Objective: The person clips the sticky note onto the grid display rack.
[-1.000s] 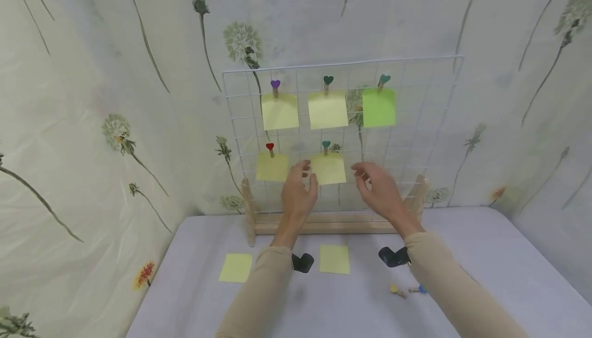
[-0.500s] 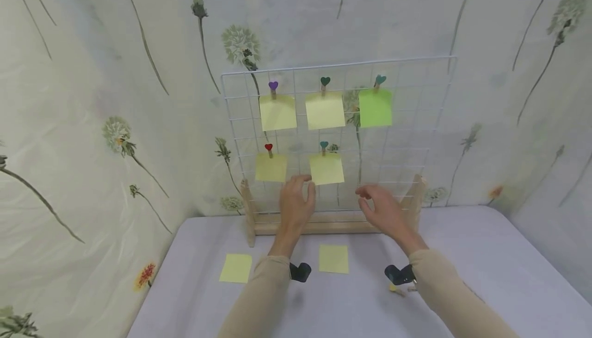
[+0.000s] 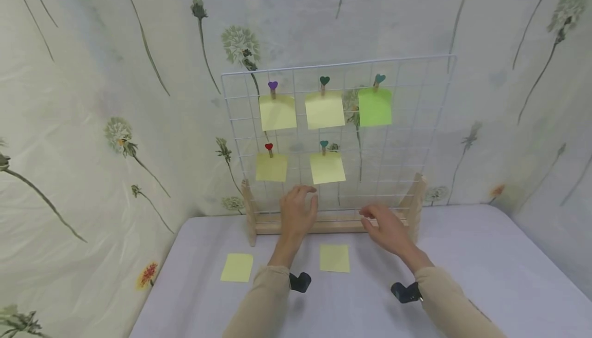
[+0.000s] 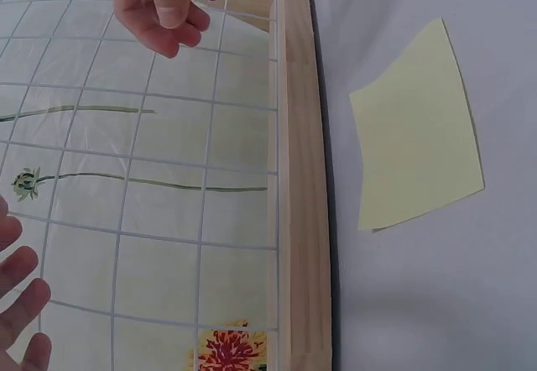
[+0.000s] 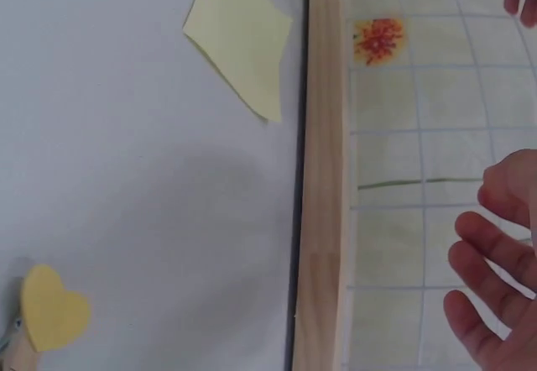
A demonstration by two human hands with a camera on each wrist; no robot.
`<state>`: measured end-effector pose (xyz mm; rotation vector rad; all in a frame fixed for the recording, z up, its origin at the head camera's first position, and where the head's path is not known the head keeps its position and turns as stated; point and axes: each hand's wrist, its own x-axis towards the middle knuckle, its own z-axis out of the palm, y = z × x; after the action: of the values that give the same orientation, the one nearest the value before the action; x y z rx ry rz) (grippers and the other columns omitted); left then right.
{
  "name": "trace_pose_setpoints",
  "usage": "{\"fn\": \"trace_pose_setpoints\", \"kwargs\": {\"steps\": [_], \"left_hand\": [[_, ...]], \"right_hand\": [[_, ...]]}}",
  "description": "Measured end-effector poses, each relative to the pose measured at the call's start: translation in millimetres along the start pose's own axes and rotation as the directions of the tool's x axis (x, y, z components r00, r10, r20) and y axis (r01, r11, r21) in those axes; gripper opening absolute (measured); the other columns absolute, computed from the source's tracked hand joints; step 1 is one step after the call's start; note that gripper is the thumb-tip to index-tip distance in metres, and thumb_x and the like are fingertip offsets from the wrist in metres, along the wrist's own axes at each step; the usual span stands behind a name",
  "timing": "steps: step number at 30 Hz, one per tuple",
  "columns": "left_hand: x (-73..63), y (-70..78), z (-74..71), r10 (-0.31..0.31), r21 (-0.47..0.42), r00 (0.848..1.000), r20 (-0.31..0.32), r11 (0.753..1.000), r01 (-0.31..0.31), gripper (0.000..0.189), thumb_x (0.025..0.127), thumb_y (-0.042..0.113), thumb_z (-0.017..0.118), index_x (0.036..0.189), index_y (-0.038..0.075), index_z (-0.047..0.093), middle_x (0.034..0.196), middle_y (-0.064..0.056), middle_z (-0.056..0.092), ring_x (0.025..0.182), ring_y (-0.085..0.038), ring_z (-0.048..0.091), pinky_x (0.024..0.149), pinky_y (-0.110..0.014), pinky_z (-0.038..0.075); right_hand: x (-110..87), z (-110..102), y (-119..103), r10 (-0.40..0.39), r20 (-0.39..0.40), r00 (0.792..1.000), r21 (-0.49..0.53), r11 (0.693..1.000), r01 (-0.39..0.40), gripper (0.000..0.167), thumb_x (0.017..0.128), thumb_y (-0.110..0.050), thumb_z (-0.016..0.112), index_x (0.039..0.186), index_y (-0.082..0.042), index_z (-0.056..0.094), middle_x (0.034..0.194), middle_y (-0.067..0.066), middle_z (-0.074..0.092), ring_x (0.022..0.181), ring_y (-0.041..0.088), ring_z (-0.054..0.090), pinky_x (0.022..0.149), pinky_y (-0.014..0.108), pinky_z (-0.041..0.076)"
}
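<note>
My left hand (image 3: 297, 213) hovers before the wire grid, just below a yellow sticky note (image 3: 327, 167) hung by a teal heart clothespin (image 3: 324, 145). Its fingers are loosely bent and hold nothing. Further right, my right hand (image 3: 387, 229) is in front of the grid's lower bars, fingers relaxed and apart, also holding nothing. Left of the teal-pinned note hangs another yellow note (image 3: 271, 167) under a red heart clothespin (image 3: 269, 148). A loose yellow note (image 3: 335, 258) lies on the table between my forearms; the left wrist view shows a yellow note (image 4: 419, 132) beside the wooden base.
The white grid (image 3: 411, 122) stands in a wooden base (image 3: 333, 227). Its top row bears two yellow notes (image 3: 278, 112) and a green note (image 3: 375, 108). Another yellow note (image 3: 237, 267) lies at the table's left. A yellow heart clothespin (image 5: 52, 308) appears in the right wrist view.
Both hands have come down and away from the teal-pinned note, which stays hanging on the grid. My right forearm now covers the clothespins on the table in the head view.
</note>
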<state>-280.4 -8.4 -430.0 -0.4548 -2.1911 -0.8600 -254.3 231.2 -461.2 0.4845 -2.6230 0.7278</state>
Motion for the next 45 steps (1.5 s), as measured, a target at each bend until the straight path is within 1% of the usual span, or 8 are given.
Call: {"fn": "trace_pose_setpoints", "kwargs": {"steps": [10, 17, 22, 29, 35, 38, 43, 45], "left_hand": [[-21.9, -7.6, 0.8, -0.053, 0.021, 0.997, 0.06, 0.998, 0.052, 0.016, 0.089, 0.02, 0.06, 0.101, 0.012, 0.067, 0.103, -0.001, 0.068, 0.101, -0.019, 0.063, 0.092, -0.041, 0.045], [-34.6, -16.0, -2.2, -0.126, 0.004, 0.98, 0.153, 0.992, 0.127, 0.021, 0.09, 0.022, 0.058, 0.108, 0.013, 0.066, 0.109, -0.003, 0.067, 0.107, -0.02, 0.061, 0.093, -0.045, 0.044], [-46.3, -28.1, -8.2, -0.165, -0.01, 0.971, 0.173, 0.986, 0.169, 0.021, 0.089, 0.019, 0.06, 0.107, 0.013, 0.067, 0.109, -0.002, 0.067, 0.106, -0.023, 0.061, 0.094, -0.045, 0.044], [-62.6, -48.2, -18.0, -0.156, 0.013, 0.97, 0.187, 0.988, 0.156, 0.02, 0.089, 0.018, 0.061, 0.107, 0.011, 0.067, 0.108, -0.006, 0.068, 0.104, -0.024, 0.062, 0.091, -0.046, 0.047], [-69.9, -65.2, -31.7, -0.145, 0.038, 0.969, 0.203, 0.989, 0.14, 0.015, 0.087, 0.015, 0.066, 0.101, 0.011, 0.068, 0.106, -0.003, 0.068, 0.103, -0.022, 0.063, 0.086, -0.039, 0.051], [-74.2, -74.7, -40.0, -0.182, 0.065, 0.949, 0.257, 0.983, 0.171, 0.015, 0.086, 0.013, 0.066, 0.101, 0.011, 0.068, 0.106, -0.003, 0.068, 0.104, -0.023, 0.063, 0.09, -0.043, 0.049], [-84.1, -94.9, -57.4, -0.321, 0.12, 0.881, 0.348, 0.947, 0.298, 0.024, 0.088, 0.018, 0.062, 0.112, 0.016, 0.065, 0.118, -0.002, 0.066, 0.115, -0.028, 0.058, 0.097, -0.058, 0.038], [-89.3, -105.8, -64.9, -0.353, 0.143, 0.869, 0.347, 0.935, 0.323, 0.024, 0.089, 0.019, 0.061, 0.113, 0.017, 0.065, 0.117, -0.004, 0.065, 0.114, -0.029, 0.058, 0.096, -0.059, 0.039]], "right_hand": [[-22.1, 5.3, 8.2, -0.012, 0.0, 1.0, 0.02, 1.0, 0.012, 0.019, 0.09, -0.015, 0.061, 0.108, -0.007, 0.063, 0.103, 0.006, 0.065, 0.095, 0.021, 0.061, 0.081, 0.041, 0.052], [-37.8, 3.0, 14.2, 0.042, 0.0, 0.999, 0.037, 0.998, -0.042, 0.019, 0.091, -0.014, 0.06, 0.109, -0.01, 0.062, 0.104, 0.004, 0.065, 0.096, 0.021, 0.06, 0.082, 0.042, 0.05], [-48.5, 2.0, 17.4, 0.039, -0.021, 0.999, 0.033, 0.999, -0.038, 0.02, 0.09, -0.013, 0.06, 0.11, -0.011, 0.061, 0.104, 0.004, 0.065, 0.094, 0.02, 0.059, 0.081, 0.044, 0.05], [-64.8, 0.6, 27.7, 0.067, -0.059, 0.996, 0.033, 0.997, -0.065, 0.019, 0.091, -0.01, 0.058, 0.11, -0.011, 0.06, 0.105, 0.005, 0.065, 0.096, 0.022, 0.06, 0.08, 0.047, 0.05], [-77.1, -2.3, 35.9, 0.078, -0.074, 0.994, 0.043, 0.996, -0.075, 0.021, 0.09, -0.006, 0.057, 0.111, -0.009, 0.06, 0.105, 0.006, 0.066, 0.096, 0.024, 0.061, 0.078, 0.046, 0.05], [-84.6, -4.0, 40.8, 0.093, -0.087, 0.992, 0.031, 0.995, -0.091, 0.022, 0.09, -0.006, 0.058, 0.111, -0.01, 0.06, 0.104, 0.004, 0.066, 0.094, 0.019, 0.06, 0.078, 0.041, 0.05], [-97.7, -11.9, 48.7, 0.124, -0.101, 0.987, 0.031, 0.992, -0.121, 0.021, 0.091, -0.009, 0.058, 0.112, -0.012, 0.06, 0.104, 0.001, 0.066, 0.093, 0.005, 0.055, 0.076, 0.031, 0.049], [-103.1, -15.8, 52.0, 0.127, -0.118, 0.985, 0.04, 0.992, -0.123, 0.021, 0.091, -0.008, 0.058, 0.112, -0.012, 0.061, 0.103, 0.001, 0.066, 0.093, -0.001, 0.053, 0.075, 0.026, 0.048]]}}
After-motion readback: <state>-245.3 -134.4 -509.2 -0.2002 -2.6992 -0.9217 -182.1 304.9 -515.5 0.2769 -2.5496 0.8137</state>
